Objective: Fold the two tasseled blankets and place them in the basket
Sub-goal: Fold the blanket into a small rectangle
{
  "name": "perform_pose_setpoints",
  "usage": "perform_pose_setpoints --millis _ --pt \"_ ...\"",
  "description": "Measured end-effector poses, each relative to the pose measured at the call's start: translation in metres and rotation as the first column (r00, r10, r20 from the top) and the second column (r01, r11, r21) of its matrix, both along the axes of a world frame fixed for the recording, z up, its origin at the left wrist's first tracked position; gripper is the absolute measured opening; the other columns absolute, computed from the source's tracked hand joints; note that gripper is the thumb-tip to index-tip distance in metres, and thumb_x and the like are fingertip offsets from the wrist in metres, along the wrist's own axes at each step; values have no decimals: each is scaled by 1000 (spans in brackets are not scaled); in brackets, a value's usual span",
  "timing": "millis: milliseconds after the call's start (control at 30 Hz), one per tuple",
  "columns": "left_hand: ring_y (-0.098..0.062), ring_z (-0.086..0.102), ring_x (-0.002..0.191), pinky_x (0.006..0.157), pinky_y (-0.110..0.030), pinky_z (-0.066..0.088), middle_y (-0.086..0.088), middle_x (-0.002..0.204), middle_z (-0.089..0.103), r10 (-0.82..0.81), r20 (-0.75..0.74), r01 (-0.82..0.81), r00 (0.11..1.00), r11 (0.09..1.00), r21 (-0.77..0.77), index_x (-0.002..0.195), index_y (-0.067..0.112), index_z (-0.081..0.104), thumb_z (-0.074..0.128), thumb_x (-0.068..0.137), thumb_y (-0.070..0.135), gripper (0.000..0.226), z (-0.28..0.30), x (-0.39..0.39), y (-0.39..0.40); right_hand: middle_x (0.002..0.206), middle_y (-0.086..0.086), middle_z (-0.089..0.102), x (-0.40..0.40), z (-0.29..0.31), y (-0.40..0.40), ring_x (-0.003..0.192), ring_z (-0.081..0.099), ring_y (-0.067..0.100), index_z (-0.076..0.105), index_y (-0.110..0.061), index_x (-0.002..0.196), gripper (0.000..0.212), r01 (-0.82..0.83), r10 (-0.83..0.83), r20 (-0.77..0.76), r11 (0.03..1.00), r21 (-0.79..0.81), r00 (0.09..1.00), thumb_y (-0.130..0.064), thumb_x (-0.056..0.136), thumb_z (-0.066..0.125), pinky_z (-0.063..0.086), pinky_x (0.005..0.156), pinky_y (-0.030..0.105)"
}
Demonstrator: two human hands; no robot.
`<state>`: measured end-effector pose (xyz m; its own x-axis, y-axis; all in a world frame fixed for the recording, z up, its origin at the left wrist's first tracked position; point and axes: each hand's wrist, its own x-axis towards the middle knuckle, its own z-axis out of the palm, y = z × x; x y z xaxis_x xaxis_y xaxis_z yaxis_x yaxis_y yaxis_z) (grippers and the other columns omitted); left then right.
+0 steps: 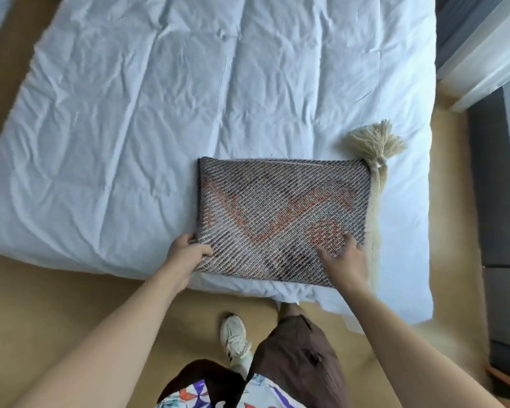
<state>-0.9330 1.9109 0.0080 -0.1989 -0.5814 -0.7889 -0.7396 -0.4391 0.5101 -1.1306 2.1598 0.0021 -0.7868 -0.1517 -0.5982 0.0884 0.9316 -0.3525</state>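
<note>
A grey woven blanket (280,210) with an orange pattern lies folded into a rectangle near the front edge of the white bedding. A cream tassel (376,142) sticks out at its far right corner, and cream fringe runs down its right side. My left hand (186,250) grips the blanket's near left corner, thumb on top. My right hand (343,256) lies on the near right part of the blanket with fingers spread. No second blanket and no basket are in view.
The white rumpled duvet (159,113) covers a low mattress on a tan floor (56,295). Dark grey furniture (498,187) stands along the right. My legs and a white shoe (234,337) are just in front of the mattress edge.
</note>
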Motion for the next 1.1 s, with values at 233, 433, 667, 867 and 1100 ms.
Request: perform_pose_setpoints --millis 233,433,667,867,1100 --pt "-12 67 102 86 -19 48 4 110 71 -595 -150 545 790 793 -272 130 22 63 73 70 11 62 62 -83 70 124 11 62 -23 68 -164 111 65 33 33 -5 144 102 -301 318 25 918 -259 948 -66 75 76 56 88 44" --pt "-6 68 95 88 -27 57 14 100 72 -627 -299 572 719 779 -256 119 30 71 76 89 30 31 59 -120 118 109 6 70 -102 65 -115 88 66 24 56 -14 127 44 -156 127 -127 953 -261 984 -9 84 65 60 74 36" --pt "-11 64 93 87 -32 54 9 100 69 -666 -7 616 746 694 -373 117 23 70 64 96 32 24 18 -154 120 110 4 66 -169 29 8 99 70 29 52 -27 143 55 253 -265 16 896 -364 964 -20 91 70 56 84 37" --pt "-30 57 119 99 -40 47 -8 129 60 -792 219 798 570 470 -377 132 20 61 64 93 37 42 -24 -219 107 139 13 61 -92 -25 107 123 61 30 45 -20 148 67 508 -499 94 849 -144 862 -44 90 70 49 103 45" --pt "-37 25 146 116 -57 24 -16 160 28 -780 614 909 117 -165 -383 150 20 34 52 89 66 78 -56 -348 97 88 2 71 3 -58 137 82 71 28 59 -12 95 69 767 -696 382 639 -57 609 -75 70 74 61 77 52"
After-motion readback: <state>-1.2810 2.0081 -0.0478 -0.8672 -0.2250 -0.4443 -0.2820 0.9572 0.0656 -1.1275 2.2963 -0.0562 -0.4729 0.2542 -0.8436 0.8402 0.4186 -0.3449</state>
